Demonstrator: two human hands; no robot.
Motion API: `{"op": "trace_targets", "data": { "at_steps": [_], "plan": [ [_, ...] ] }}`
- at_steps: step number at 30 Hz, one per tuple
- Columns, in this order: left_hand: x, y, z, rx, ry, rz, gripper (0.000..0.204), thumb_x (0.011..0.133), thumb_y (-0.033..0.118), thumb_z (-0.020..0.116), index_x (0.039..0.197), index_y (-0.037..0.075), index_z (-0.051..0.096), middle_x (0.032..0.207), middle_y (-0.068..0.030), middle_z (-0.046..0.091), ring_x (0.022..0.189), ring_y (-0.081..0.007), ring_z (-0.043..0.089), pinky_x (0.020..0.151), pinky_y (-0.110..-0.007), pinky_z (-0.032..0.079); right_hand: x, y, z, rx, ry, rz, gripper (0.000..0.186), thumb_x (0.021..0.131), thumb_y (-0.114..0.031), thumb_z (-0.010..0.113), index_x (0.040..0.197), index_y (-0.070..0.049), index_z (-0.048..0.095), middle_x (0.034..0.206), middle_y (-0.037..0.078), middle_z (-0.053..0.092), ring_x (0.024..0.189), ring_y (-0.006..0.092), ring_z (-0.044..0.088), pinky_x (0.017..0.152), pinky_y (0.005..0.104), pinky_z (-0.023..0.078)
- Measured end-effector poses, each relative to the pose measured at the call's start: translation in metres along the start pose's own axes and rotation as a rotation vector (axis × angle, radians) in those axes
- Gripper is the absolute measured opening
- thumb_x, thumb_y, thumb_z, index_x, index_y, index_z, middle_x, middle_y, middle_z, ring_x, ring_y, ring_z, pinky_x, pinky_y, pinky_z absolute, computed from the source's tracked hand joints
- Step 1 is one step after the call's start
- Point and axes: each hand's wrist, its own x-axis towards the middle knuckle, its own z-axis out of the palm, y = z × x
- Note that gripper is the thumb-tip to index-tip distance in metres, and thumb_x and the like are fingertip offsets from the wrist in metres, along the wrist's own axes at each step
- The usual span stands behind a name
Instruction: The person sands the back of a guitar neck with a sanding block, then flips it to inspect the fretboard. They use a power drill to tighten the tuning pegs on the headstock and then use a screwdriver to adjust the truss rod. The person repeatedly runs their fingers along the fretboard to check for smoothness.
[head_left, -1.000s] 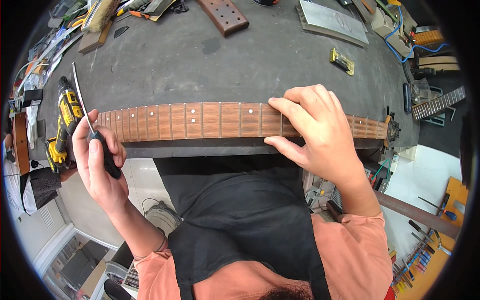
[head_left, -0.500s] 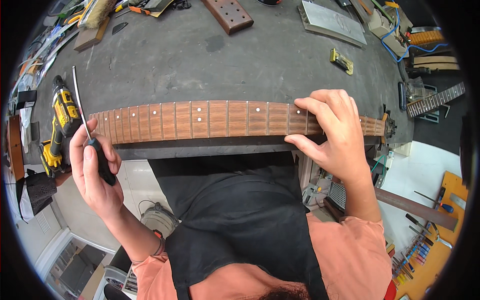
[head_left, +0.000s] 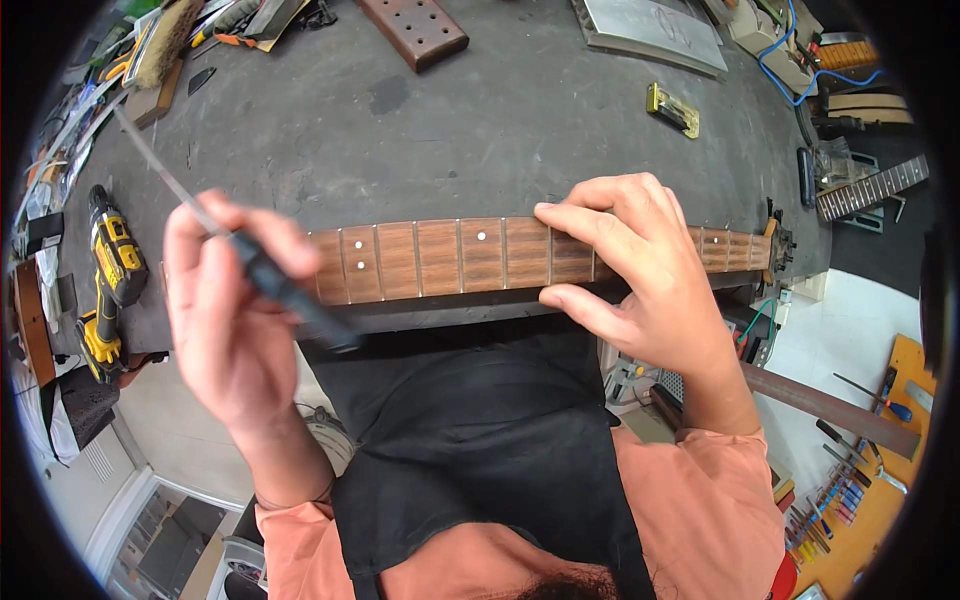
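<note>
My left hand (head_left: 235, 330) is closed round the black handle of a hand tool (head_left: 285, 290) with a long, thin metal shaft. The tool slants, its shaft pointing up and left; motion blurs it, and its exact kind is unclear. That hand is over the left part of a guitar neck (head_left: 435, 260), hiding some of it. The neck lies fretboard up along the near bench edge, brown wood with metal frets and pale dots, headstock at the right. My right hand (head_left: 650, 250) spans it, index finger at the far edge and thumb at the near edge.
A yellow and black cordless drill (head_left: 118, 255) lies on the grey bench (head_left: 480, 130) at left. Farther back are a brown block with holes (head_left: 415, 30), a metal plate (head_left: 655, 35) and a small yellow-edged part (head_left: 672, 110). Another fretted neck (head_left: 875, 188) is at right.
My left hand has moved right over the neck, and the tool has tilted from nearly upright to a slant. My right hand has shifted slightly left along the fretboard. The view has shifted a little.
</note>
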Motion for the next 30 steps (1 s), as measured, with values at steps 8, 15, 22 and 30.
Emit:
{"op": "trace_targets", "data": {
  "at_steps": [8, 15, 22, 30],
  "plan": [
    [0.043, -0.044, 0.120, 0.013, -0.192, -0.205, 0.013, 0.116, 0.010, 0.075, 0.116, -0.001, 0.068, 0.103, -0.0170, 0.079, 0.082, -0.0218, 0.083, 0.072, -0.031, 0.070, -0.014, -0.023, -0.013, 0.620, 0.132, 0.284, 0.050, 0.120, -0.018, 0.068, 0.163, 0.005, 0.059, 0.148, 0.017, 0.071, 0.133, 0.0221, 0.069, 0.115, 0.0363, 0.053],
    [0.067, -0.036, 0.099, 0.246, -0.297, -0.391, 0.011, 0.113, 0.006, 0.080, 0.113, -0.003, 0.074, 0.099, -0.0128, 0.081, 0.078, -0.0177, 0.080, 0.069, -0.028, 0.065, -0.061, -0.012, -0.038, 0.598, 0.069, 0.506, 0.034, 0.116, -0.003, 0.065, 0.148, 0.000, 0.073, 0.116, 0.012, 0.080, 0.100, 0.0200, 0.077, 0.091, 0.0328, 0.058],
    [0.074, -0.036, 0.099, 0.809, -0.531, 0.006, 0.004, 0.103, 0.000, 0.083, 0.106, -0.003, 0.082, 0.098, -0.0079, 0.080, 0.092, -0.0198, 0.074, 0.084, -0.035, 0.057, -0.070, -0.008, -0.034, 0.778, 0.086, 0.626, 0.033, 0.114, -0.003, 0.072, 0.146, 0.002, 0.073, 0.104, 0.005, 0.081, 0.094, 0.0115, 0.074, 0.087, 0.0291, 0.057],
    [0.079, -0.052, 0.098, 0.944, -0.601, 0.152, 0.008, 0.097, -0.005, 0.081, 0.105, -0.001, 0.080, 0.095, -0.0107, 0.076, 0.093, -0.0295, 0.072, 0.085, -0.040, 0.055, -0.073, -0.009, -0.039, 0.679, 0.048, 0.714, 0.033, 0.110, -0.003, 0.079, 0.142, 0.003, 0.075, 0.105, 0.006, 0.082, 0.094, 0.0117, 0.074, 0.087, 0.0291, 0.058]
  ]
}}
